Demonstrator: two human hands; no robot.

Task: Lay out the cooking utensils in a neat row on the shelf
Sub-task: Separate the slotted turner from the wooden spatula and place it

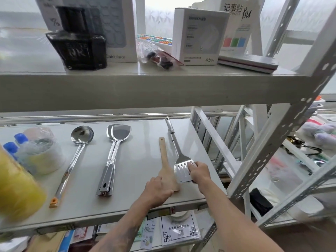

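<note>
Middle shelf (127, 206), pale and glossy. Four utensils on it.

Ladle (76, 153) at left, bowl to the back, handle running toward the front edge, orange tag at its end. Steel turner (113, 157) next to it, blade to the back, roughly parallel with the ladle, clear gap between them. These two look placed.

Wooden spatula (166, 164) and slotted turner (179, 155) at right. Both lie the other way round: blades toward the front, handles to the back. They sit just beside each other, blades touching or overlapping; cannot tell which. The slotted turner's handle angles away to the back left.

Left hand (157, 190): flat, palm down, fingers loosely together, resting at the wooden spatula's blade edge, index finger on the wood. Pressing, not gripping.

Right hand (199, 172): fingers curled over the right edge of the slotted blade, pinching it. Holding the slotted turner by its head.

Judgement on handling: the steel pieces are rigid, smooth and moderately heavy, and likely to skate on this slick shelf, so a push will slide them rather than tip them. The slotted blade is thin-edged; holding at the head gives good control of angle, while the neck or handle would suit a lift. The wooden spatula is light and stiff, with more grip than the steel; a fingertip should be enough to nudge it.

Judgement on progress: half the row is set. The right pair needs separating and squaring to match the spacing at left.

Clutter at far left: plastic-wrapped tubs (40, 153), a blurred yellow object (16, 186).
</note>
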